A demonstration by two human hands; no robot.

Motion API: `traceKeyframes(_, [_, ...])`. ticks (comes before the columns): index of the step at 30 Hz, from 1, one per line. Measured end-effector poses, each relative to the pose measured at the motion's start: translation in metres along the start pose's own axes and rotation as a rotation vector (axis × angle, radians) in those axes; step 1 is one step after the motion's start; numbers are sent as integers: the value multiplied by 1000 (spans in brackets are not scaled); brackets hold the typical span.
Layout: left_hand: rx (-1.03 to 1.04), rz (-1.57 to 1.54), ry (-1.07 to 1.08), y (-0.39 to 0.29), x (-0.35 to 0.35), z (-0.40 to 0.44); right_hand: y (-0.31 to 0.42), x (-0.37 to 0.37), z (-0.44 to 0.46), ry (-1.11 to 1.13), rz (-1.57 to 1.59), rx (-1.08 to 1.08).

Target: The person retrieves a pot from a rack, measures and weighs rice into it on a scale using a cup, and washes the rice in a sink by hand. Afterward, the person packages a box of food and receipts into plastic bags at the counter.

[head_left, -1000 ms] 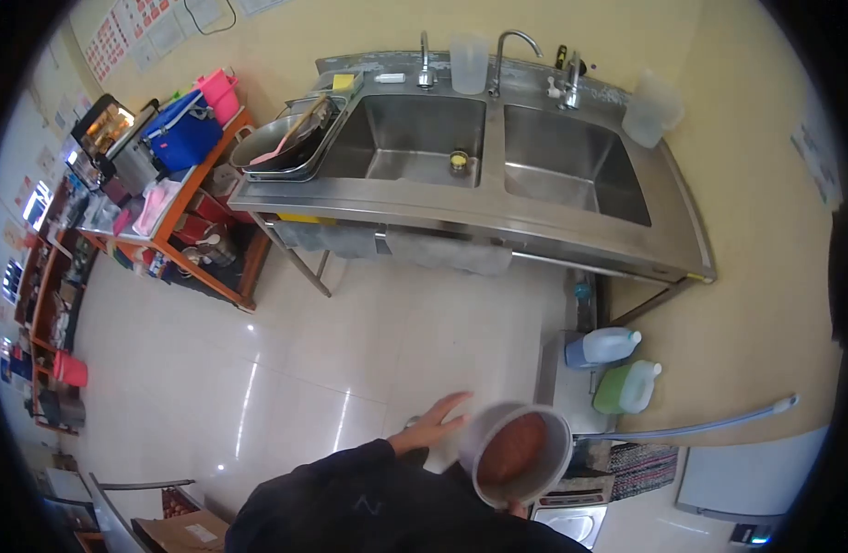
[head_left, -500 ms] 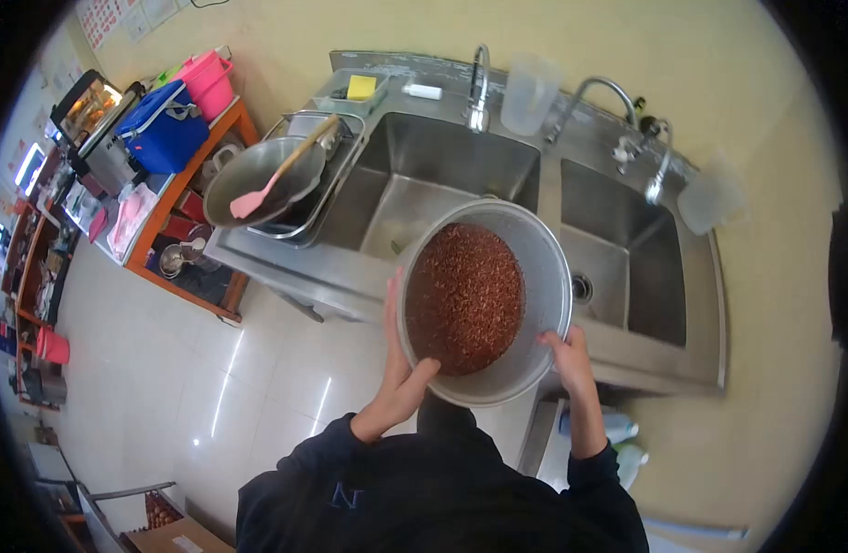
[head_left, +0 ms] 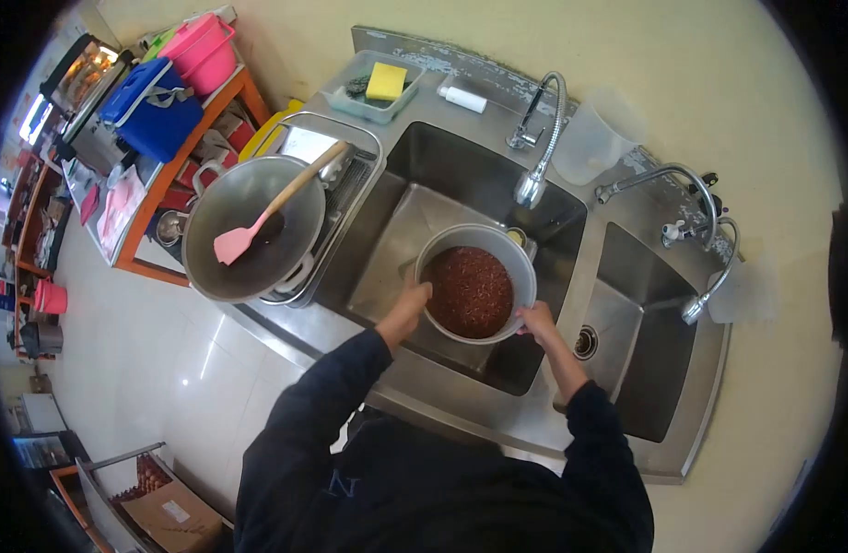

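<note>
A round metal pot (head_left: 522,281) with reddish-brown grains (head_left: 468,293), which look like red rice, is held level at the left sink basin (head_left: 391,253). Whether its base rests on the basin floor is hidden. My left hand (head_left: 405,311) grips the pot's left side, fingers closed at the rim. On the opposite side my right hand (head_left: 537,320) holds the rim, thumb on top. Just beyond the pot, a small yellowish round thing (head_left: 516,237) shows at its far edge. The left faucet's spout (head_left: 531,189) hangs past the far side of the pot.
Left of the basin, a wok (head_left: 207,226) holds a pink spatula (head_left: 239,241) on a rack. Behind sit a tub with a yellow sponge (head_left: 386,81) and a white bottle (head_left: 462,99). A clear pitcher (head_left: 590,143) stands by the faucets. The right basin (head_left: 640,341) adjoins.
Both hands have moved the pot forward and down, away from my body to the left basin. My arms are more stretched out, and the view has shifted closer to the sink.
</note>
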State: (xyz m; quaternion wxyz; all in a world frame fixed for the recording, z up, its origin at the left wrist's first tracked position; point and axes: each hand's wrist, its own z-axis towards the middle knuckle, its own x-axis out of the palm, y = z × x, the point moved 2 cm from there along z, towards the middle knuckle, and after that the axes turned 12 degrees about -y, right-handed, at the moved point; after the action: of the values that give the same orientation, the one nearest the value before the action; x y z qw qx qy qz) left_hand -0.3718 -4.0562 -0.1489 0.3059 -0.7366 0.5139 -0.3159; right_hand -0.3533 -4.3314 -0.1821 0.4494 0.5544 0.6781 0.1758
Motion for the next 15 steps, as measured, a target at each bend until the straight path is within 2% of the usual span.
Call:
traceKeyframes(2, [-176, 21, -185, -1, 8, 24, -16, 21, 29, -63, -114, -53])
traceKeyframes(4, [-197, 128, -193, 3, 13, 39, -24, 35, 45, -158, -229, -84])
traceKeyframes(5, [-245, 184, -121, 30, 6, 66, -41, 41, 62, -152, -392, -59])
traceKeyframes(6, [-293, 246, -53, 60, -2, 94, -52, 48, 71, -112, -392, -30])
traceKeyframes(7, [-262, 311, -20, 67, -4, 100, -45, 51, 64, -63, -316, 81])
traceKeyframes(9, [-208, 432, 44, 80, -4, 112, -67, 61, 79, 60, -454, 49])
traceKeyframes(11, [267, 753, 39, 98, 6, 129, -69, 60, 82, 50, -531, 86])
traceKeyframes(12, [501, 902, 39, 97, 15, 129, -66, 60, 96, -33, -610, 24])
traceKeyframes(13, [542, 969, 123, 95, 24, 129, -61, 60, 108, -120, -691, -32])
traceKeyframes(15, [622, 1109, 293, 59, 40, 107, 52, 40, 107, -222, -291, -260])
